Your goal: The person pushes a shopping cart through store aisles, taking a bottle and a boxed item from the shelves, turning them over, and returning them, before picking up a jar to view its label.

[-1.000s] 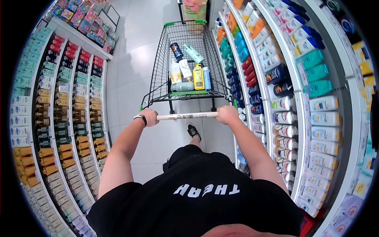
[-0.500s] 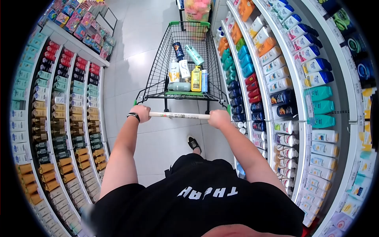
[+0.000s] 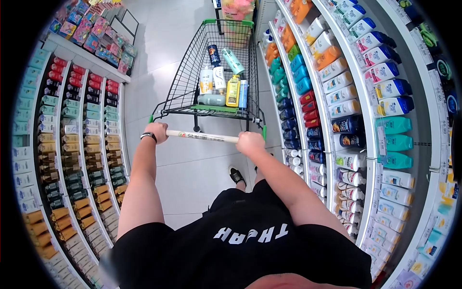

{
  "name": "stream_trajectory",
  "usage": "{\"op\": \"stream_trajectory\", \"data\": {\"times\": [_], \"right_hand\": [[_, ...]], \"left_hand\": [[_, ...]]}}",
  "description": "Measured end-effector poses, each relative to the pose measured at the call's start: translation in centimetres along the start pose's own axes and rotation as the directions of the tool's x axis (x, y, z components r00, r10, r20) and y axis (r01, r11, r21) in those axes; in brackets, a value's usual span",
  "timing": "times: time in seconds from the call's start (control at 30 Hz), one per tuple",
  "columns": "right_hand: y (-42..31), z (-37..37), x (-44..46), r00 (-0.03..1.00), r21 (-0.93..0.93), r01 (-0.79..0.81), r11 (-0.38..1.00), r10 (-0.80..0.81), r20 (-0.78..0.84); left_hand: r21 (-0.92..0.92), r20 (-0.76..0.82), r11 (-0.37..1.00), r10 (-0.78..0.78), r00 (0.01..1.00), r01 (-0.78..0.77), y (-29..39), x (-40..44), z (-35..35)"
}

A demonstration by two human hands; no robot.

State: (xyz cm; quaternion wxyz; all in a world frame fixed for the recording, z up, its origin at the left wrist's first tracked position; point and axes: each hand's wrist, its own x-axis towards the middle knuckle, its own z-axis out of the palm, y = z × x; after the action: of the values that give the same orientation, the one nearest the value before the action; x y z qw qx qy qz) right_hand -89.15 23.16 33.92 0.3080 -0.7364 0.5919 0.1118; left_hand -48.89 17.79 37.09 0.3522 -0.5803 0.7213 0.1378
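Note:
Both of my hands grip the pale handle bar [image 3: 202, 137] of a shopping cart [image 3: 175, 77]. My left hand [image 3: 158, 131], with a dark band at the wrist, is wrapped around the bar's left end. Around its right end, my right hand [image 3: 250, 143] is closed too. Inside the black wire basket lie several bottles: a yellow bottle [image 3: 233, 91], a slim blue one [image 3: 243, 95], a dark blue bottle [image 3: 213, 55], a pale green bottle [image 3: 233, 61], a white-and-orange bottle [image 3: 206, 80], a white bottle [image 3: 219, 78] and a grey-green bottle [image 3: 211, 99] on its side.
Shelves of bottles [image 3: 346, 125] curve along my right. Shelves with boxes and tubes [image 3: 72, 139] line my left. Ahead on the left is a rack of colourful packets [image 3: 96, 36]. A pink-and-yellow display [image 3: 237, 10] stands beyond the cart. Tiled floor [image 3: 185, 166] runs between.
The cart's handle and both hands have shifted left, and the bar now slants, its right end nearer me. The cart is angled slightly. A second foot now shows partly beside the right arm.

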Motion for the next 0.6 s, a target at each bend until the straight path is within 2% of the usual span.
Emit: {"op": "stream_trajectory", "data": {"times": [0.17,0.43,0.6], "right_hand": [[3.2,-0.5,2.3,0.999,-0.061,0.044,0.997,-0.042,0.03],[9.5,-9.1,6.1,0.978,-0.252,0.203,0.946,-0.184,0.099],[15.6,-13.0,10.9,0.936,-0.38,0.351,0.856,-0.334,0.112]], "left_hand": [[-0.053,-0.008,0.997,-0.059,0.998,0.059,2.3,-0.7,0.3],[-0.242,-0.002,0.951,-0.2,0.98,0.193,9.8,-1.1,-1.3],[-0.388,0.005,0.883,-0.286,0.958,0.265,16.4,-0.5,-3.0]]}}
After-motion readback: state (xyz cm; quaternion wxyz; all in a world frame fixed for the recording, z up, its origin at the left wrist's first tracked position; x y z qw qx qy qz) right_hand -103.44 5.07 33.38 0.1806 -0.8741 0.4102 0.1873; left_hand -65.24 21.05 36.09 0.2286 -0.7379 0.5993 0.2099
